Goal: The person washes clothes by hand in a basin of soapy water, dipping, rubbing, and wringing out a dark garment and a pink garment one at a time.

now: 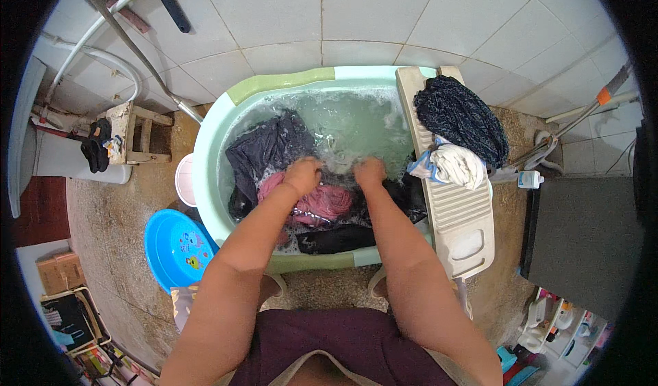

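Observation:
A pale green tub (279,76) holds cloudy, foamy water and soaking laundry. My left hand (302,177) is curled at the water, above pink cloth (322,201) and next to dark grey fabric (264,150). My right hand (370,172) is also curled into the water, beside black cloth (401,204). Under both hands the submerged fingertips and what they grip are unclear. A beige washboard (456,228) lies across the tub's right end, bearing dark patterned clothing (459,115) and a bundled white cloth (458,167).
A blue basin (168,256) and a pink bucket (186,173) are left of the tub. A wooden stool (140,154) with dark footwear stands against the tiled wall. At right are a white bottle (528,179), a dark panel (576,242) and shelving (565,328).

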### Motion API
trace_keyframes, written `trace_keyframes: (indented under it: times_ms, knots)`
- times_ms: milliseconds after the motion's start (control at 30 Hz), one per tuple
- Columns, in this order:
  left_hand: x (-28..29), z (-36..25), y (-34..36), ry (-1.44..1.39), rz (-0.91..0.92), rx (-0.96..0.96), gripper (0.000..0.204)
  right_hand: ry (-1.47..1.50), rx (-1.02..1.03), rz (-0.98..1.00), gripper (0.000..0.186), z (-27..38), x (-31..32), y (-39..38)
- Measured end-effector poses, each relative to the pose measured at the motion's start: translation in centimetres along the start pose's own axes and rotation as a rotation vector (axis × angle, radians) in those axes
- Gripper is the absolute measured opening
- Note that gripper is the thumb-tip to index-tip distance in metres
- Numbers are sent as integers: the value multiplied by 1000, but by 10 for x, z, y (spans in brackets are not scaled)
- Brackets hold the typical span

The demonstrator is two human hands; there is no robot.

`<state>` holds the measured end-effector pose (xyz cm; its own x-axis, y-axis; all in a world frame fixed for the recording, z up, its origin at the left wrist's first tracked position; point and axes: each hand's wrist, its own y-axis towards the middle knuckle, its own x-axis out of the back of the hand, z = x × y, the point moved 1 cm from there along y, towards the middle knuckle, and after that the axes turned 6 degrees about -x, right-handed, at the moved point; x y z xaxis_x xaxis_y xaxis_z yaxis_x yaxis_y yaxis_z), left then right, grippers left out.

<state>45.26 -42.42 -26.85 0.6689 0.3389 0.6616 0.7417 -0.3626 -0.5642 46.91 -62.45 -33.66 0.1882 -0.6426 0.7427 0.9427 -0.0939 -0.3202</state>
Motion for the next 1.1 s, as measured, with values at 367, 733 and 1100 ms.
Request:
trace_keyframes:
  times_ms: [367,733,1100]
  knots:
    - [45,-17,-48,-854,-311,-326,63,853,217,553,15,174,138,-63]
    - [91,-113,-117,-1969,-354,-472,42,1252,-115,808,48,157,143,-123]
    - [124,-125,-180,627,-736,-700,59,1058,-92,940,16,149,176,-123]
